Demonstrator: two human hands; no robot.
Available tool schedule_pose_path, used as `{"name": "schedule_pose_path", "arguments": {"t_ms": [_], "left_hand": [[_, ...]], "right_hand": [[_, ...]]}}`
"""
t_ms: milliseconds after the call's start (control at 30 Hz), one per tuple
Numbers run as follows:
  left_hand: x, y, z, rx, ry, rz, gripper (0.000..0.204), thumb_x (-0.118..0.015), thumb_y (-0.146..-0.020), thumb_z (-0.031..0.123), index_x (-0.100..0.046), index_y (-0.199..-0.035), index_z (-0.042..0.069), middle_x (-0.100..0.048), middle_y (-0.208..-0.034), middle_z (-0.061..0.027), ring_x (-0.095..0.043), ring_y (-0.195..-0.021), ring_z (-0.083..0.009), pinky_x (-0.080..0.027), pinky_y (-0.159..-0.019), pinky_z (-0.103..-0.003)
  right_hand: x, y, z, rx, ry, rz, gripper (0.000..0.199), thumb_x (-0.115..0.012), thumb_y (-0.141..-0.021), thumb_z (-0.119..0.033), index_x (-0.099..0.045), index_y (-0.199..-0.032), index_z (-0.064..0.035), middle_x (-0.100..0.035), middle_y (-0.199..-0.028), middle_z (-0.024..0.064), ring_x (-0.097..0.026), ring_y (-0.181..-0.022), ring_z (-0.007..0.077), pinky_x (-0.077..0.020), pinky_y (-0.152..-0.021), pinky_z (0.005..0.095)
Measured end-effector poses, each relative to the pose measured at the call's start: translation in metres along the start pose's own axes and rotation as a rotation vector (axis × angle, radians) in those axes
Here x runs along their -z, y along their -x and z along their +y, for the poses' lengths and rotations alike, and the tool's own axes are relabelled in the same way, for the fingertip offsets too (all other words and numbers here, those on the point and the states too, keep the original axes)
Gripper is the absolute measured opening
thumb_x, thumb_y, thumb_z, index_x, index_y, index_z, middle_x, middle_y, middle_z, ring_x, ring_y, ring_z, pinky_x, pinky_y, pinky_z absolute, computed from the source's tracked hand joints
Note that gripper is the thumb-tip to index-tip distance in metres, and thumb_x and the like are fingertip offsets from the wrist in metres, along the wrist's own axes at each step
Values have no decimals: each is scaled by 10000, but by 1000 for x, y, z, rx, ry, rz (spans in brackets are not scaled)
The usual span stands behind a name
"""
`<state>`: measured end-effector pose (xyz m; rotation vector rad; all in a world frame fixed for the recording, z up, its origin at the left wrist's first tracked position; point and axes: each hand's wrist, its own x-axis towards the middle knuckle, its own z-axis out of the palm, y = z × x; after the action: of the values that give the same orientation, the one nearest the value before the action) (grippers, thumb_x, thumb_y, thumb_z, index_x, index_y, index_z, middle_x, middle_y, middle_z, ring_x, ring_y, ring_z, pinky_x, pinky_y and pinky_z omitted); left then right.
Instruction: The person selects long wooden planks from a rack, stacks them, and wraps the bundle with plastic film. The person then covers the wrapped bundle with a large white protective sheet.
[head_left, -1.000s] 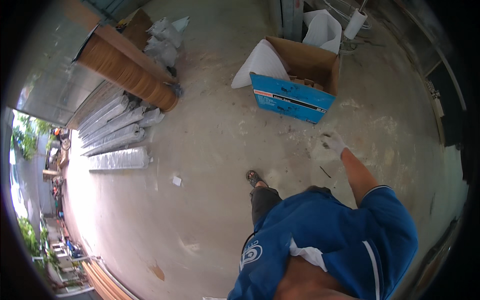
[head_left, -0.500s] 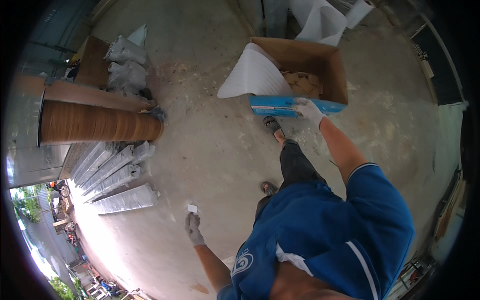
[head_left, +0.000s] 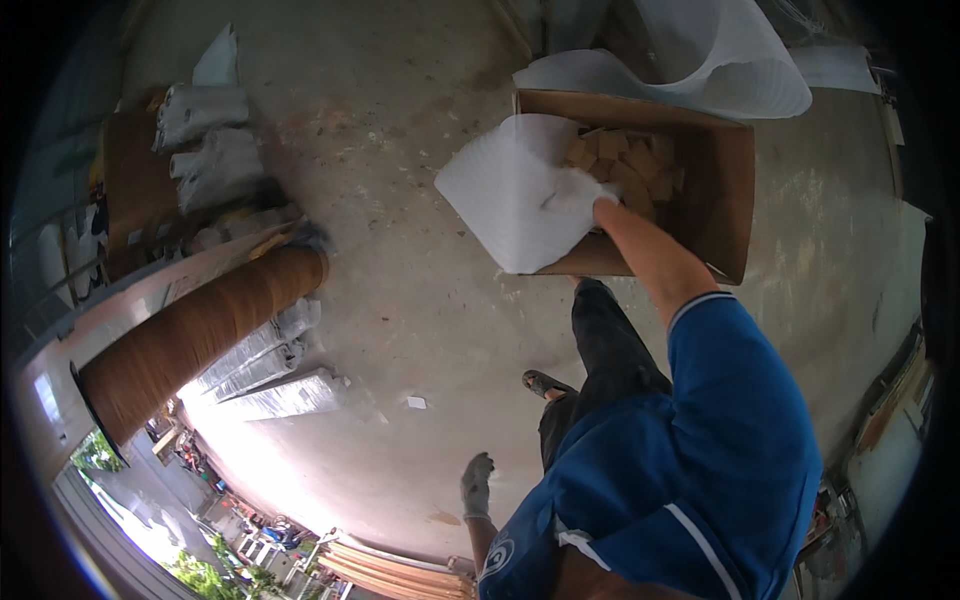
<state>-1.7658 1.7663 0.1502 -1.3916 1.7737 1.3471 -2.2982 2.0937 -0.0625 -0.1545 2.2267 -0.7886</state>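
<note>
My right hand (head_left: 577, 192), in a white glove, reaches over the near side of an open cardboard box (head_left: 715, 215). It is blurred against a white foam sheet (head_left: 510, 190) draped over the box's left end, and I cannot tell whether it grips the sheet. Beside that hand, several brown cardboard pieces (head_left: 640, 165) lie inside the box. My left hand (head_left: 477, 487), gloved in grey, hangs low beside my body, its fingers loosely bent with nothing visible in them. A small white piece (head_left: 416, 402) lies on the floor beyond it.
Another foam sheet (head_left: 700, 85) curls behind the box. At left are a large brown roll (head_left: 200, 335), plastic-wrapped long bundles (head_left: 285, 395) and wrapped white rolls (head_left: 215, 165). My sandalled foot (head_left: 545, 383) stands on the concrete floor.
My right hand has gone from the box's near blue side to above its inside, by the foam sheet. My left hand has drawn in toward my body. The view has shifted.
</note>
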Motion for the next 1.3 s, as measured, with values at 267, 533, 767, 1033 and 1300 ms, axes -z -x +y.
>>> {"name": "schedule_pose_path", "arguments": {"t_ms": [267, 533, 767, 1033, 1300], "left_hand": [[-47, -32, 238, -421, -507, 75, 636, -809, -860, 174, -545, -1415, 10, -587, -1367, -184, -635, -1143, -287, -540, -978, -371], [-151, -52, 384, -986, -776, -128, 880, -867, -758, 190, -427, -1511, 66, -387, -1555, -243, -568, -1233, -400, -568, -952, -443], [-136, -66, 372, -796, -823, -125, 806, -828, -798, 180, -447, -1498, 57, -458, -1511, -222, -560, -1257, -391, -556, -966, -429], [-125, -59, 382, -924, -685, -161, 771, -808, -817, 161, -456, -1491, 35, -478, -1497, -218, -547, -1290, -388, -558, -971, -427], [-139, -20, 484, -1336, -680, 125, 820, -800, -806, 280, -438, -1487, 1, -437, -1504, -283, -466, -1364, -437, -458, -1086, -471]], "right_hand": [[12, 133, -71, 420, -126, -581, 431, -717, -820, -265, -728, -1244, -186, -739, -1030, 194, -712, -976, 333, -534, -847, 434], [141, 118, -5, -177, 242, -62, 217, -644, -811, -205, -749, -1001, -192, -757, -910, 114, -733, -942, 299, -536, -781, 488], [248, 105, 100, -316, -416, 1046, 941, -819, -746, -527, -478, -1470, -32, -641, -1340, 205, -600, -1263, 393, -474, -1040, 422], [326, 80, 69, -76, -1058, 1142, 410, -770, -893, -316, -743, -1172, -18, -726, -1105, 85, -654, -1030, 199, -501, -911, 328], [406, 303, -76, 929, -1143, 1112, 421, -735, -964, -239, -655, -1306, -7, -680, -1277, 77, -632, -1168, 177, -498, -1027, 321]]}}
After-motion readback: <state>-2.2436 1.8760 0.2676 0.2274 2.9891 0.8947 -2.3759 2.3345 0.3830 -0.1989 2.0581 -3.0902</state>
